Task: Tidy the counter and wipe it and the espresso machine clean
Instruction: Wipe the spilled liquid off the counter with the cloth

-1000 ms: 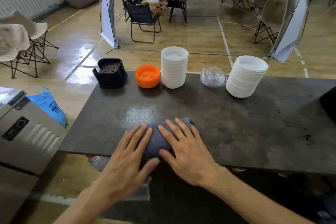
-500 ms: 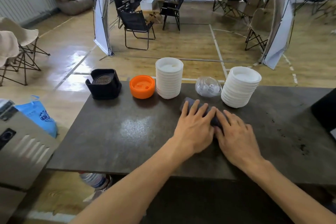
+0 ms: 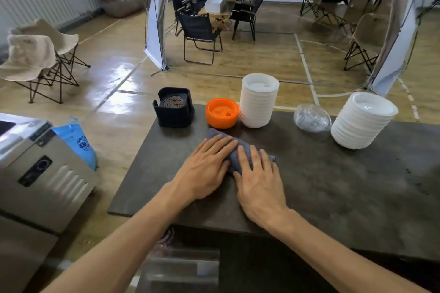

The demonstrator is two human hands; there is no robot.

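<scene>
Most of the grey cloth (image 3: 234, 150) is hidden under the left hand (image 3: 204, 169) and right hand (image 3: 259, 185), so only its far end, a strip between the hands and a right corner show. The dark worktop (image 3: 333, 185) runs off the right edge, and a grey metal appliance (image 3: 40, 173) is cut off at the left edge. Below the worktop's near edge, a clear object (image 3: 181, 266) is too blurred to identify, and the crumpled clear plastic (image 3: 312, 118) between the two white stacks is too indistinct to name.

Two bare forearms — no sleeves, watch or rings showing — end in the left hand (image 3: 205, 169) and right hand (image 3: 259, 184).
</scene>
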